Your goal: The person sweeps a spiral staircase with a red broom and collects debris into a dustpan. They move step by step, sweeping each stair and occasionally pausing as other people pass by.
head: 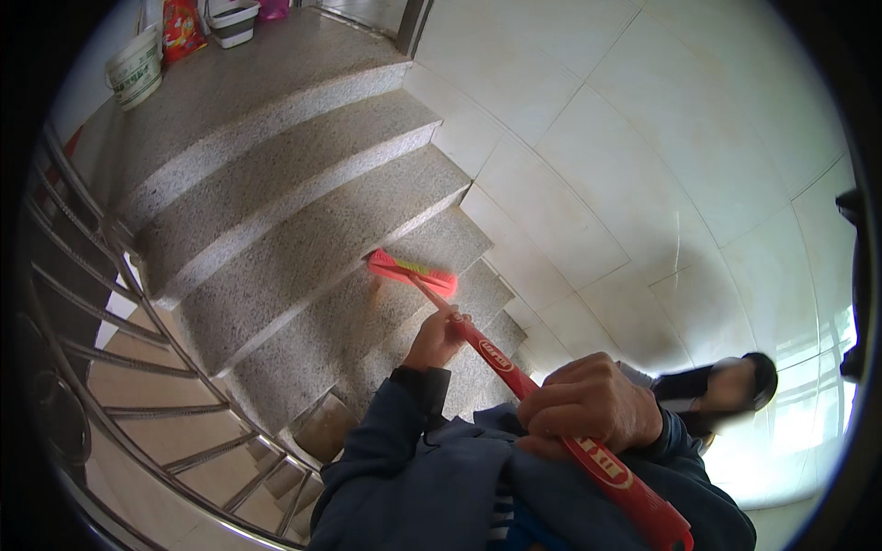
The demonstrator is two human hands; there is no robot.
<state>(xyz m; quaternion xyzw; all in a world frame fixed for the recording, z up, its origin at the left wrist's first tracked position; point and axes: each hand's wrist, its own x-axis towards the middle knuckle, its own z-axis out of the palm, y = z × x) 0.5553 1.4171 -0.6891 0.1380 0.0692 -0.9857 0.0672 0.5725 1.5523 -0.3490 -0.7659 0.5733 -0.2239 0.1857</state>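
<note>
Both hands grip the red handle of a broom (497,359), which slants from the lower right toward the stairs. My left hand (439,337) wraps the lower part of the handle, near the head. Higher up, my right hand (591,405) is closed around the handle in front of my chest. The broom head (412,271), pink with yellow-green bristles, is on a speckled stone step (386,303), close to the riser of the step above. Part of the handle between and under my fingers is hidden.
Speckled stairs (275,186) rise to a landing with a white bucket (135,69), a red printed bag (182,31) and a grey-and-white basin (234,24). A metal railing (182,355) curves along the left. Tiled wall (551,172) bounds the right. Another person (689,389) is at lower right.
</note>
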